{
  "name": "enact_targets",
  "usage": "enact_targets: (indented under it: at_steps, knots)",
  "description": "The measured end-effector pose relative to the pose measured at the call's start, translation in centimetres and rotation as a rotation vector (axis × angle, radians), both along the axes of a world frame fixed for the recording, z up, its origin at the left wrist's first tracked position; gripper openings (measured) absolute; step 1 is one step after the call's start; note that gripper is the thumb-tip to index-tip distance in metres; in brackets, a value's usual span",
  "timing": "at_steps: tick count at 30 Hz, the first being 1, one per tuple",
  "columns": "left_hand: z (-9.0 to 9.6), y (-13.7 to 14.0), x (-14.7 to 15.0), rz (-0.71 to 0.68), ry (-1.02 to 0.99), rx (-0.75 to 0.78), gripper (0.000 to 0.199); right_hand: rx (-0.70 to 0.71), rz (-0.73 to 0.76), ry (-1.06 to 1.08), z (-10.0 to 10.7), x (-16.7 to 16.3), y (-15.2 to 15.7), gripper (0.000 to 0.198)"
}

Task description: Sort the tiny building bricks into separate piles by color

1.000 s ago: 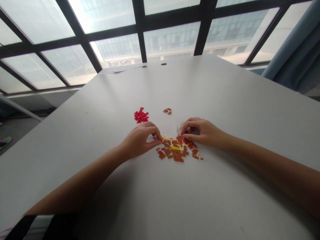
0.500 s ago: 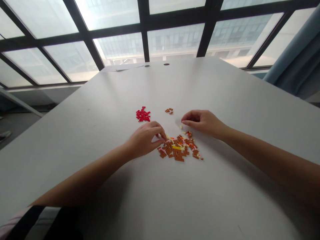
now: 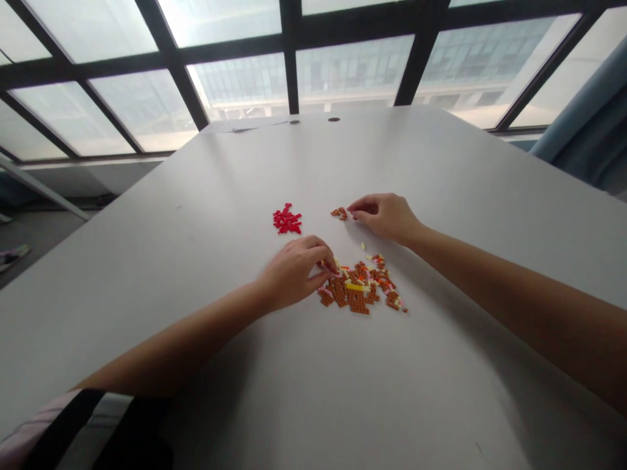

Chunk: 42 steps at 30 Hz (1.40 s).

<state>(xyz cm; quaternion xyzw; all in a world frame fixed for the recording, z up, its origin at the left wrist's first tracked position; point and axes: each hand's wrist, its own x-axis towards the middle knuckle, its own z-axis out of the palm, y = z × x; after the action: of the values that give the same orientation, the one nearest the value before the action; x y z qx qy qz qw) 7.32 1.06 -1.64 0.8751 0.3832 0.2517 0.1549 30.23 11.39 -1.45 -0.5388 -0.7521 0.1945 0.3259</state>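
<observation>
A mixed pile of small building bricks [image 3: 357,300] lies mid-table, mostly brown with pink, cream, orange and yellow among them. My left hand [image 3: 296,271] rests at the left edge of this pile, thumb and index finger nearly together among the bricks; what they grip, if anything, is too small to name. Beyond the pile, my right hand [image 3: 386,215] is at the right side of a little group of brown bricks [image 3: 337,213]. Its fingertips are pinched together and point left, hiding whatever is between them.
Left of the brown group is a heap of red bricks [image 3: 287,219]. A few cream bricks [image 3: 364,247] lie loose between the mixed pile and my right hand. Everything sits on a white table [image 3: 220,365], with windows behind it and a blue curtain [image 3: 582,130] at right.
My right hand has moved away from the loose cream bricks, forward to the small brown group. My left hand stays at the mixed pile. The whole view has shifted slightly.
</observation>
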Motion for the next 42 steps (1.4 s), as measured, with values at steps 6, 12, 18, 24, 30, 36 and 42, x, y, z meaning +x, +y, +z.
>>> enact_targets:
  at_steps: [6, 12, 18, 24, 30, 36, 42]
  knots:
    - [-0.2, 0.2, -0.1, -0.002, -0.069, -0.024, 0.009, -0.028, 0.035, 0.001, -0.1, 1.1, -1.2, 0.018]
    - [-0.2, 0.4, -0.5, -0.005, -0.088, -0.018, 0.01, -0.06, 0.079, 0.024, -0.4, 1.6, -2.9, 0.02]
    - [-0.1, 0.3, -0.6, -0.019, -0.062, 0.017, 0.013, -0.093, 0.124, 0.069, -0.4, 1.8, -4.2, 0.019]
    - [0.1, 0.2, -0.3, -0.012, -0.117, 0.008, 0.008, -0.081, 0.152, 0.086, -0.4, 2.3, -4.8, 0.02]
    - [0.7, 1.2, -0.6, 0.057, -0.112, 0.044, 0.006, -0.09, 0.13, 0.075, -0.5, 3.0, -4.9, 0.021]
    - [2.4, 4.9, 0.3, 0.247, 0.042, 0.15, 0.005, -0.118, 0.123, 0.043, -0.5, 3.0, -5.1, 0.022]
    - [2.4, 8.8, 3.3, 0.371, 0.174, 0.119, 0.006, -0.125, 0.128, 0.051, -0.5, 3.1, -5.3, 0.023]
